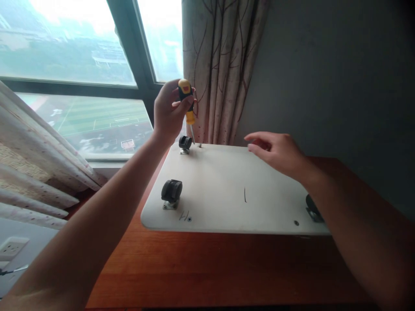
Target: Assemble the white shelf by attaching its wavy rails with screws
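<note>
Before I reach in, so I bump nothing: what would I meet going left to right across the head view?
Wall socket, left hand with the yellow-and-black screwdriver in its grip, right hand, caster partly behind the right forearm.

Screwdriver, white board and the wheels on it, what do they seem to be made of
Screwdriver handle: probably plastic, going by its smooth yellow and black surfaces; the shaft looks like metal, with a silvery gleam.
White board: perhaps painted wood or laminate; its smooth, satiny face leaves the core open.
Caster wheels: likely black plastic, with a dull sheen; their silvery mounting plates look metal.
</note>
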A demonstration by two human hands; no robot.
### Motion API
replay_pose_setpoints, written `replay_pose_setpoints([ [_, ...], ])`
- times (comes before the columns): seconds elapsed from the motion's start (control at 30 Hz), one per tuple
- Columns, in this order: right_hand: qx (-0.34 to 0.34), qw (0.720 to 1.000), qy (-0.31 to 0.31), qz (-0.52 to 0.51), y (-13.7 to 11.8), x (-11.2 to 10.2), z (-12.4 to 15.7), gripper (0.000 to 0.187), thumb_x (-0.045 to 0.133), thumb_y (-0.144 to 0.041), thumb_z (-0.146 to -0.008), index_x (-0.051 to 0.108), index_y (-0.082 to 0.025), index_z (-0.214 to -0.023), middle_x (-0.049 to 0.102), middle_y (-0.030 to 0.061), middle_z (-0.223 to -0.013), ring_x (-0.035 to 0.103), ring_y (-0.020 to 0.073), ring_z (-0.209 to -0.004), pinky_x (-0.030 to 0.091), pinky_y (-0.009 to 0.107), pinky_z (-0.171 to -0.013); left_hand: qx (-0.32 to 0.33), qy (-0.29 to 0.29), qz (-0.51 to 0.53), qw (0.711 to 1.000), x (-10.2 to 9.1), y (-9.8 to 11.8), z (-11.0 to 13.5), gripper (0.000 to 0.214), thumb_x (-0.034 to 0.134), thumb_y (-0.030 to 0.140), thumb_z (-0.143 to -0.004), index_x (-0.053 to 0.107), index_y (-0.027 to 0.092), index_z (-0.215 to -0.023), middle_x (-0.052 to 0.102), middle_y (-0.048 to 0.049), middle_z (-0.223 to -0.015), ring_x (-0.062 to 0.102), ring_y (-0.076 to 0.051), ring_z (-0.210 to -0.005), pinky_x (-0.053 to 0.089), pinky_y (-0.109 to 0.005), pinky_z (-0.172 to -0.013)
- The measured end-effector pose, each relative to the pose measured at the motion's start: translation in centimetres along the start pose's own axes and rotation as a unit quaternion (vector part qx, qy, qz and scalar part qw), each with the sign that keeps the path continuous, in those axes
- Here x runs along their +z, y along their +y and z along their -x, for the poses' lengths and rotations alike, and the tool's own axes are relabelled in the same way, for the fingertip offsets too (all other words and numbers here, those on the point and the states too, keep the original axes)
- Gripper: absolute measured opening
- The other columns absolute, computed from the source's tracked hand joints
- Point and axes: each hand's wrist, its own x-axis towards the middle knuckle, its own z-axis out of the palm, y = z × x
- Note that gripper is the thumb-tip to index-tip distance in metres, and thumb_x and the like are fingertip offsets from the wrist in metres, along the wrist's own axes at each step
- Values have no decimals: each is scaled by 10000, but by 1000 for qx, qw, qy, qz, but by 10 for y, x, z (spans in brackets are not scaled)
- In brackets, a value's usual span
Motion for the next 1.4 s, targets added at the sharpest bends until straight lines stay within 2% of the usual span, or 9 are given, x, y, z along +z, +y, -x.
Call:
replay_pose_setpoints([
  [0.1,112,988,106,-26,48,-45,62,307,702,-409,-886,779,-232,-1125,716,30,-820,591,125,-648,453,350,-673,-30,8,6,1000,3,-1,-2,400,767,72,-816,548,98,-1150,732,50,-930,627,-125,-1113,466,-269,-868],
  [0.2,236,934,258,-80,101,-62,131,314,743,-432,-829,796,-226,-1061,681,54,-743,542,142,-591,413,371,-597,-39,13,14,999,6,-6,-5,421,765,37,-817,522,115,-1152,716,71,-915,623,-104,-1091,458,-265,-875],
  [0.27,312,880,345,-98,130,-53,171,277,768,-432,-784,812,-240,-979,613,42,-673,490,145,-564,369,373,-556,-29,11,10,999,7,-8,-5,431,794,76,-808,522,143,-1135,706,73,-928,627,-101,-1063,471,-267,-864],
  [0.4,422,809,378,-158,156,-11,220,251,753,-526,-751,799,-282,-786,672,112,-792,567,213,-618,394,415,-539,0,0,-14,1000,5,-8,-6,462,866,251,-766,541,208,-1092,702,60,-967,631,-112,-1018,500,-278,-816],
  [0.53,410,773,384,-295,160,17,228,307,734,-564,-751,784,-277,-846,723,156,-980,694,355,-908,502,497,-674,23,7,-28,999,3,-8,-11,588,946,356,-640,533,190,-1024,693,92,-892,607,-88,-923,493,-280,-799],
  [0.77,352,798,338,-355,157,19,228,374,711,-532,-796,762,-263,-1051,707,138,-1210,646,388,-1179,483,561,-971,13,31,-32,999,-1,-20,-11,498,887,241,-753,510,176,-1074,690,80,-915,608,-82,-928,464,-290,-817],
  [1.1,353,789,348,-364,154,18,234,312,766,-447,-777,793,-329,-1065,711,126,-1221,632,365,-1206,515,517,-949,53,6,-63,997,0,-26,-13,524,910,298,-693,524,182,-1028,714,81,-872,635,-81,-848,542,-292,-788],
  [1.27,326,786,312,-422,147,19,236,442,729,-475,-801,736,-277,-1196,703,48,-1256,623,292,-1205,539,418,-977,91,-88,-110,986,-5,-23,-19,351,819,340,-789,562,248,-1009,727,6,-949,702,-173,-929,600,-344,-799],
  [1.4,331,777,303,-442,145,19,237,435,731,-451,-813,728,-285,-1215,695,17,-1285,623,243,-1194,583,280,-828,87,-135,-150,976,-8,-22,-28,304,703,244,-846,511,296,-1075,711,-4,-928,717,-188,-853,597,-363,-750],
])
